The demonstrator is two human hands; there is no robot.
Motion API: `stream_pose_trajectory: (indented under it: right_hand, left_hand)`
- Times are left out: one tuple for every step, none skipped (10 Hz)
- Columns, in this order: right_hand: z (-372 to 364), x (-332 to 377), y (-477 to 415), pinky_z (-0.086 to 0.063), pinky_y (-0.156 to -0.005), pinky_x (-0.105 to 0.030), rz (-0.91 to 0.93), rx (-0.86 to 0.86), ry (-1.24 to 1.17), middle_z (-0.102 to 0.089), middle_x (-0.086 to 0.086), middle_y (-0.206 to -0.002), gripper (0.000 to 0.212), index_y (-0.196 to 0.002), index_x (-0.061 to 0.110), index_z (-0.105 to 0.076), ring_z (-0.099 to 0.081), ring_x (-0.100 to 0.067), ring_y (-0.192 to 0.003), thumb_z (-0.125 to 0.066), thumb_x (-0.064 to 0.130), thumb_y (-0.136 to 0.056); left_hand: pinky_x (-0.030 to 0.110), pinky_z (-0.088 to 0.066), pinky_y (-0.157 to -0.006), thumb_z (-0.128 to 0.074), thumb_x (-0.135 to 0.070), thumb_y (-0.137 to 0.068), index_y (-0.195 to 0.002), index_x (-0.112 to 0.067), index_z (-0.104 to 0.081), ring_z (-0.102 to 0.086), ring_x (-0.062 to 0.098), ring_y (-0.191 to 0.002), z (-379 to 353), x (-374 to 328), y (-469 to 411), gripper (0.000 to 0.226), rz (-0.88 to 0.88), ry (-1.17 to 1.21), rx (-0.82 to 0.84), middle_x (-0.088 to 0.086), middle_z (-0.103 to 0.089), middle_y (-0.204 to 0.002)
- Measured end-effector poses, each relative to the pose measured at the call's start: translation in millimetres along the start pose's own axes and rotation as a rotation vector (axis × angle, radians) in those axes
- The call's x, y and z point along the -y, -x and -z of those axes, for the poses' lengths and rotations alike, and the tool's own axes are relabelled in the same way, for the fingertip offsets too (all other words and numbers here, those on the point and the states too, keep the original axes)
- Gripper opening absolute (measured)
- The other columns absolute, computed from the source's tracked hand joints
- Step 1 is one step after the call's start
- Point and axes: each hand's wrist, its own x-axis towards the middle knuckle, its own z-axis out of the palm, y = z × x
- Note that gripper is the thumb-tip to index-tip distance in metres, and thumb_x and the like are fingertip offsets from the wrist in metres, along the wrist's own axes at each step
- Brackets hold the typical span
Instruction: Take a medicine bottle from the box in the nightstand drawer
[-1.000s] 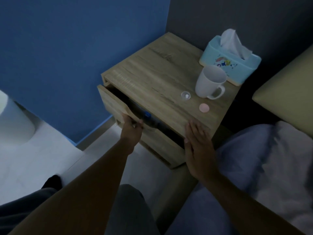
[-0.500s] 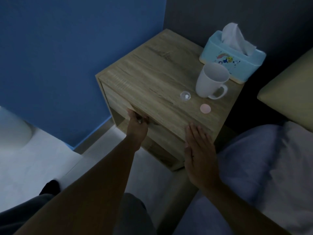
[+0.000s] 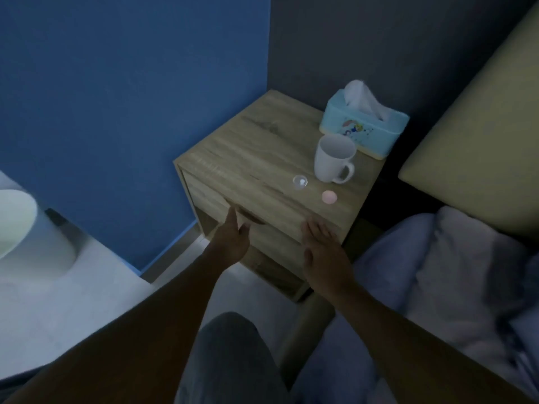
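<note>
We see a dim room and a wooden nightstand [image 3: 262, 147] standing in a corner between a blue wall [image 3: 131, 97] and a bed with a pale blue duvet [image 3: 437, 272]. The drawer [image 3: 221, 199] sits flush with the front of the nightstand, so the box and the medicine bottle are out of our sight; we cannot tell where they lie. Our left hand [image 3: 232, 240] hangs just in front of the drawer with fingers loose and spread, gripping nothing, one fingertip close to the dark handle slot. Our right hand [image 3: 323, 249] lies flat, palm down and fingers extended, at the front right edge of the nightstand, also empty. On top stand a white mug [image 3: 332, 161] with its handle toward the bed, a light blue tissue box [image 3: 364, 131] behind it, a small clear cap [image 3: 300, 182] and a pink round lid [image 3: 329, 196]. The tissue box carries a cartoon picture; no lettering is readable in this light.
</note>
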Motion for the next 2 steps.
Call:
stream_pose_trajectory:
  right_hand:
    - [25.4, -0.3, -4.8, -0.017, -0.124, -0.032, -0.009, 0.128, -0.079, -0.024, -0.011, -0.165, 0.055, -0.153, 0.007, -0.036, -0.018, -0.023, -0.154, -0.042, 0.014, -0.099]
    - [45.0, 7.0, 16.4, -0.022, -0.123, -0.034, -0.048, 0.171, -0.114, -0.022, -0.009, -0.166, 0.057, -0.154, 0.013, -0.036, -0.02, -0.022, -0.153, -0.046, 0.021, -0.099]
  left_hand:
    - [0.039, -0.031, -0.111, -0.041, -0.049, -0.098, -0.156, -0.018, -0.016, -0.035, 0.029, -0.143, 21.7, -26.7, 32.3, 0.07, -0.077, -0.197, 0.044, 0.01, -0.031, -0.159]
    - [0.04, -0.033, -0.112, -0.037, -0.058, -0.095, -0.152, -0.02, -0.03, -0.041, 0.029, -0.14, 45.1, -54.5, 69.4, 0.069, -0.145, -0.321, 0.028, 0.011, -0.039, -0.155]
